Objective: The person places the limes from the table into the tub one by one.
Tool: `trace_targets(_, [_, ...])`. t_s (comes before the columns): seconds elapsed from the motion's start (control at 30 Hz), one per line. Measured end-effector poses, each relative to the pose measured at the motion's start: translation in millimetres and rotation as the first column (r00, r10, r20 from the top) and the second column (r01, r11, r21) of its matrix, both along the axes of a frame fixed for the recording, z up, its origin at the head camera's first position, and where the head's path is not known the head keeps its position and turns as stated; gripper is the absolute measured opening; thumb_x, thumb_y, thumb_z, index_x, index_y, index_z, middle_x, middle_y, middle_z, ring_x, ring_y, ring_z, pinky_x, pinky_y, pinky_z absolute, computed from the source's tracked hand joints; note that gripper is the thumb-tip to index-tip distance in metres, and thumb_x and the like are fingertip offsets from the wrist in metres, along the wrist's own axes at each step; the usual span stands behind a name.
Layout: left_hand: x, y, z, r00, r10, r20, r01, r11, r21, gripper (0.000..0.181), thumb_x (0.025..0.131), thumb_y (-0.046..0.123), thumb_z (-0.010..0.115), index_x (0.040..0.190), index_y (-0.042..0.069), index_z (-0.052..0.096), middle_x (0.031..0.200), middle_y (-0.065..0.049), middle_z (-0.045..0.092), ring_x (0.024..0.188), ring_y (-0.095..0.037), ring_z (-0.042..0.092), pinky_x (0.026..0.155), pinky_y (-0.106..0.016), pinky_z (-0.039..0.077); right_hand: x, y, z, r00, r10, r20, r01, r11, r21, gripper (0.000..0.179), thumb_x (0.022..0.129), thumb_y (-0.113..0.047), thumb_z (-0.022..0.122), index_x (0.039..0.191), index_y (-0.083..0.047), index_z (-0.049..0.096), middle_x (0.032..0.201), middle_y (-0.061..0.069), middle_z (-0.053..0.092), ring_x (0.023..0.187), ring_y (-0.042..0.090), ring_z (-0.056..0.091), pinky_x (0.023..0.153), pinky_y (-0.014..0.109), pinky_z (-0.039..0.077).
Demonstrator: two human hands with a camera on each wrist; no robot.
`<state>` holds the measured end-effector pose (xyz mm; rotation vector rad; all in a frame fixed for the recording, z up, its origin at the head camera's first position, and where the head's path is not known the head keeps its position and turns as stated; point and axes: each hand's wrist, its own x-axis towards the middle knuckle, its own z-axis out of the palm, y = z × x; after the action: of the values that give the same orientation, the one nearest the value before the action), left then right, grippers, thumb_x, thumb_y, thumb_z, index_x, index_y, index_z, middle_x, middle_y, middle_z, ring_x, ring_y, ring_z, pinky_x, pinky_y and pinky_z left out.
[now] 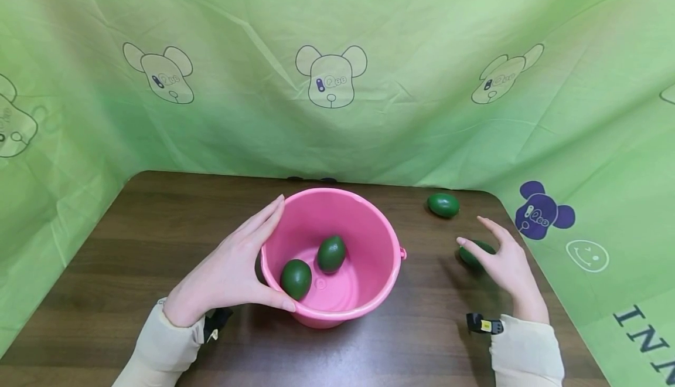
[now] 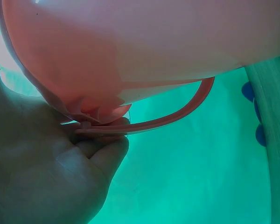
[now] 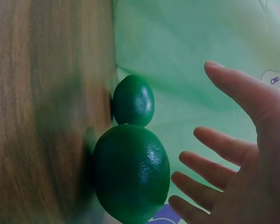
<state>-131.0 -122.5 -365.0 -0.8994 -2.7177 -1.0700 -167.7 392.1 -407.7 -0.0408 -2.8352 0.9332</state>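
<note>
A pink bucket (image 1: pixel 369 311) stands tilted toward me on the table. Two glossy dark green avocados, a nearer one (image 1: pixel 296 279) and a farther one (image 1: pixel 331 254), lie inside it. My left hand (image 1: pixel 232 270) grips the bucket's left side, thumb at the near rim; the left wrist view shows the fingers by the handle (image 2: pixel 177 114). On the right, my right hand (image 1: pixel 506 261) hovers above another avocado (image 1: pixel 469 255), fingers spread and apart from it, as the right wrist view also shows. Farther back lies one more avocado (image 1: pixel 443 205).
The brown wooden table (image 1: pixel 132 246) ends at a green printed cloth (image 1: pixel 411 141) that hangs behind it and along both sides. Dark bands are worn on both wrists. A small pink handle joint (image 1: pixel 403 253) sticks out from the bucket's right side.
</note>
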Motion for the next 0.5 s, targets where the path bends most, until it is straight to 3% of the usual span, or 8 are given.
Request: trace_targets(0.5, [-0.2,0.1,-0.8,1.000,0.000,-0.012,-0.001,1.000,-0.003,0.143,0.055,0.083,0.081,0.165,0.024,0.010,0.168,0.017,0.003,0.152,-0.013,0.011,0.114,-0.048,0.033,-5.7,8,-16.3,0.995,0.035,0.095,-0.035,0.999,-0.004,0.088,0.095,-0.046,0.071,0.158,0.000,0.031,0.155,0.035,0.029,0.140,0.057,0.026,0.104,0.074,0.027])
